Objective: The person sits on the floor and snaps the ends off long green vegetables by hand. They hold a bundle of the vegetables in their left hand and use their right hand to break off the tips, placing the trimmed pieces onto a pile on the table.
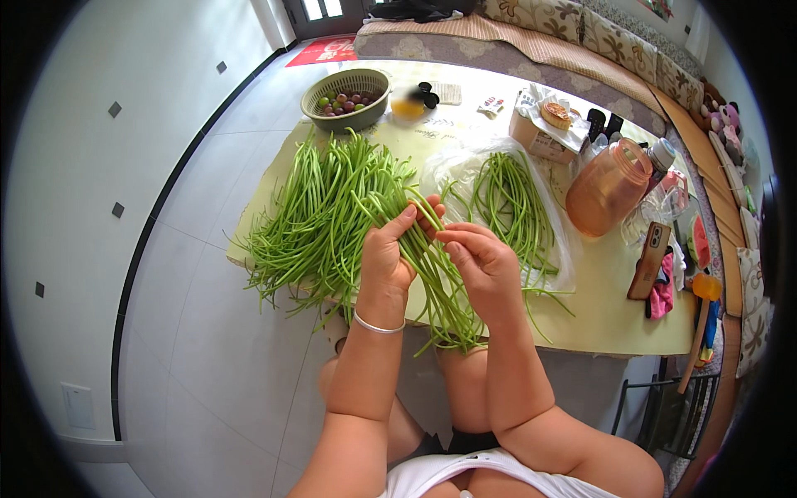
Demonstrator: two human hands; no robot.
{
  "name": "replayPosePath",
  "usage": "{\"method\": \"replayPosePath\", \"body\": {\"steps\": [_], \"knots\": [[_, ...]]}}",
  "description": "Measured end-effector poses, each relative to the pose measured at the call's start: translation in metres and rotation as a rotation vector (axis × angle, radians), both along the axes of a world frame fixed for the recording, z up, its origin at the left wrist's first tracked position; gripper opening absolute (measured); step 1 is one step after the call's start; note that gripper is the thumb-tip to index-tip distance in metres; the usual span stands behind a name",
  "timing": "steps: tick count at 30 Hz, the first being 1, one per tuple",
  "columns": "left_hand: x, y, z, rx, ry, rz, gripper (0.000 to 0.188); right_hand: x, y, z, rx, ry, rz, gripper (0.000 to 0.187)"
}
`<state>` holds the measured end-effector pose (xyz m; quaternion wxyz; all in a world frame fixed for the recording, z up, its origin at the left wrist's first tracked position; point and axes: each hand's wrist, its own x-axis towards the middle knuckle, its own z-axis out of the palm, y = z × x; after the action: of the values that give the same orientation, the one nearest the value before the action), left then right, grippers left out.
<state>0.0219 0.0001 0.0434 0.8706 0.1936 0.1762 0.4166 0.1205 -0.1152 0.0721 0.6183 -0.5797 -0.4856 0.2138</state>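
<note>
My left hand [388, 253], with a bracelet at its wrist, is closed round a bunch of long thin green vegetable stems [440, 290]. The lower ends of the bunch hang toward the near table edge, over my knee. Close beside it, my right hand [488, 267] pinches at a stem with thumb and fingers; its exact grip is partly hidden. To the left lies a large loose pile of the same stems [320, 220], some drooping off the edge. A smaller heap of stems [512, 199] rests on a clear plastic bag [564, 249] to the right.
On the pale table [606, 319] stand a green colander [336, 124] of grapes, a yellow item [407, 108], a box [531, 137] with a round pastry [555, 115], and a pink-orange jug [604, 191]. A phone [649, 261] leans at the right. A sofa [515, 50] lies behind.
</note>
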Motion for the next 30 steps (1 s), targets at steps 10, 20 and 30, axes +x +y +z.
{"method": "replayPosePath", "body": {"steps": [10,20,30], "knots": [[-0.003,-0.006,0.0,0.117,0.056,0.006,0.016,-0.005,0.002,0.0,0.067,0.029,0.058,0.018],[-0.037,0.01,0.013,-0.008,-0.215,0.032,0.026,0.042,0.011,-0.042,-0.248,-0.095,-0.231,0.02],[-0.049,0.013,0.016,0.034,-0.208,-0.087,0.024,0.047,0.007,-0.057,-0.628,-0.539,-0.233,0.022]]}}
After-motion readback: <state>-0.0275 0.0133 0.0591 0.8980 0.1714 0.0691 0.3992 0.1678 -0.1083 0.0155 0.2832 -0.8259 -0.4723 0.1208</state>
